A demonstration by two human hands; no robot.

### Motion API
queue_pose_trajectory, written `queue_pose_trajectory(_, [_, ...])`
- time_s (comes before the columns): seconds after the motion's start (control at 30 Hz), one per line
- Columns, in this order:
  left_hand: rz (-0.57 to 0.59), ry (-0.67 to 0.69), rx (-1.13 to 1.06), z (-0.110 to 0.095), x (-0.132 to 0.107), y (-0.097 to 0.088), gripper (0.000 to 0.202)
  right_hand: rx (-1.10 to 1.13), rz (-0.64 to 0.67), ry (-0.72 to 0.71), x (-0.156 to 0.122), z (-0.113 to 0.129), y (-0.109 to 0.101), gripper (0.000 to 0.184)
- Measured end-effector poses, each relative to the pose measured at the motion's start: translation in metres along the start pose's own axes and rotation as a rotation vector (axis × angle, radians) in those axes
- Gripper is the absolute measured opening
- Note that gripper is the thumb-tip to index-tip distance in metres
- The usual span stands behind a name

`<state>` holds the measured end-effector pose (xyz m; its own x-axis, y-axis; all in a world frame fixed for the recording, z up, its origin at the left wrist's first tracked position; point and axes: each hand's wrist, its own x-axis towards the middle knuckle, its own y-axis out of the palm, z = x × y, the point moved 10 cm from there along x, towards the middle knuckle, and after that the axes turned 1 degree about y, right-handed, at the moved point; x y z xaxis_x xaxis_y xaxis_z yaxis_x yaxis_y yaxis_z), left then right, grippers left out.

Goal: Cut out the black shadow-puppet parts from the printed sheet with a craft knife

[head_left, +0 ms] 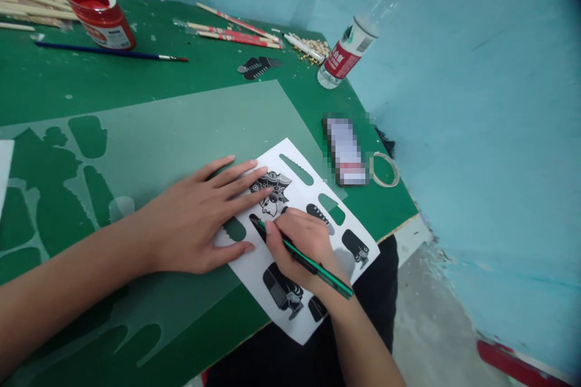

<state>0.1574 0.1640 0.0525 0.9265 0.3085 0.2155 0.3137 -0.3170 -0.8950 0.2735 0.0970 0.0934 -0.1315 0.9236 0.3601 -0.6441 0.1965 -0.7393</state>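
Note:
A white paper sheet (254, 281) printed with black figures and pierced by several cut-out holes lies at the table's near edge, partly overhanging it. My left hand (195, 224) rests flat on the sheet's left side, fingers spread, the fingertips by a printed crowned head (271, 201). In my right hand (304, 239) is a slim green-and-black craft knife (324, 275), its front end at a dark printed shape near the middle of the paper. The tip itself is too small to make out. Beneath the paper lies a translucent sheet (204, 121) with cut-out shapes.
On the green table (154, 84) stand a red paint jar (106, 24) and a plastic bottle (347, 51). A paintbrush (113, 51), wrapped chopsticks (236, 35), black cut-out pieces (258, 66), a phone (345, 151) and a tape roll (385, 170) lie around. A blue wall (476, 103) borders the table.

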Motion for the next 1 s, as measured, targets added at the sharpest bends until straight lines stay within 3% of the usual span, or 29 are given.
queue_pose_trajectory(1.0, [0.003, 0.019, 0.027, -0.001, 0.0012, -0.0005, 0.081, -0.021, 0.021, 0.0, -0.0019, -0.0005, 0.002, 0.041])
